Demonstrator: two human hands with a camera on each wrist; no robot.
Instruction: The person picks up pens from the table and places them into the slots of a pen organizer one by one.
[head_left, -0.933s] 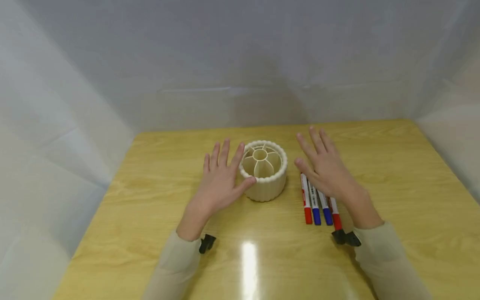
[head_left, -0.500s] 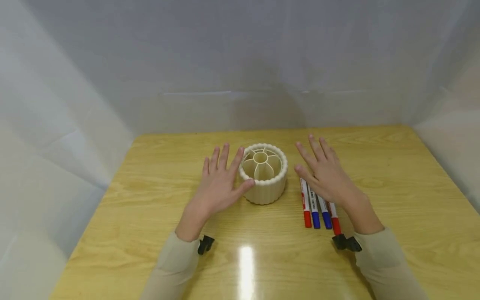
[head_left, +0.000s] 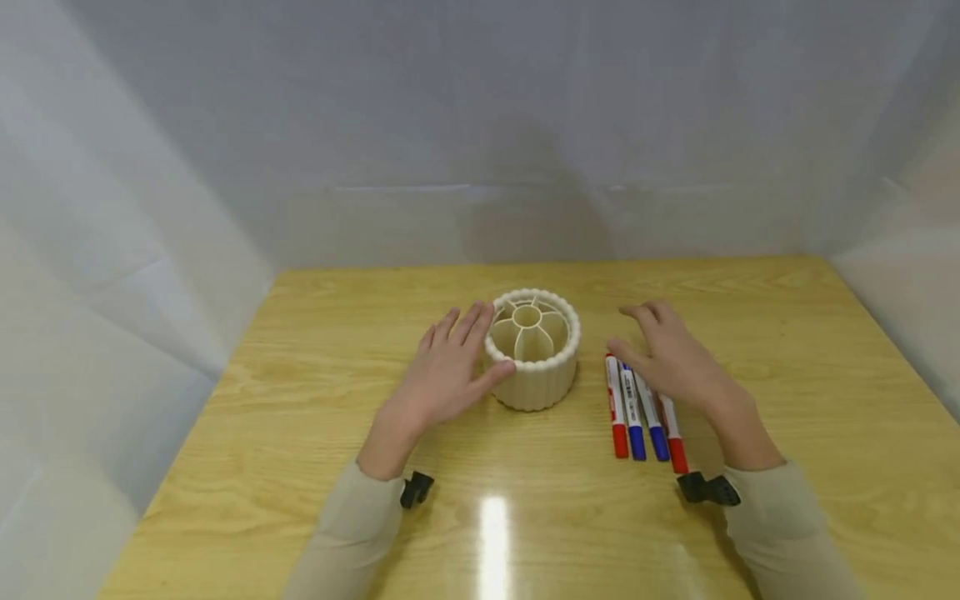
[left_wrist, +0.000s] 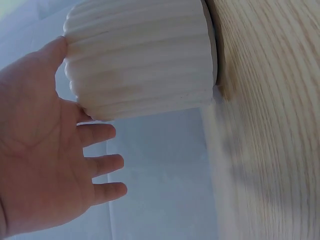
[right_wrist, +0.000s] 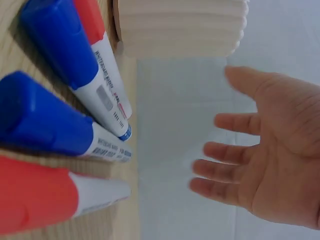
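A cream ribbed round holder (head_left: 533, 348) with divided compartments stands mid-table. My left hand (head_left: 450, 370) is open beside its left wall (left_wrist: 140, 55), thumb touching the rim, fingers straight. Right of the holder lie several markers side by side: a red-capped one (head_left: 617, 408), two blue-capped ones (head_left: 633, 412) (right_wrist: 60, 47), and another red-capped one (head_left: 672, 437). My right hand (head_left: 667, 354) hovers open, palm down, over the markers' far ends, fingers relaxed and holding nothing (right_wrist: 260, 145).
The wooden table (head_left: 300, 400) is enclosed by white cloth walls (head_left: 150, 208) on the left, back and right. Small black wrist-camera mounts (head_left: 415, 488) (head_left: 708, 490) show at both sleeves.
Both hands have lowered and flattened toward the table. The left hand's fingers dropped beside the holder; the right hand sank closer over the markers.
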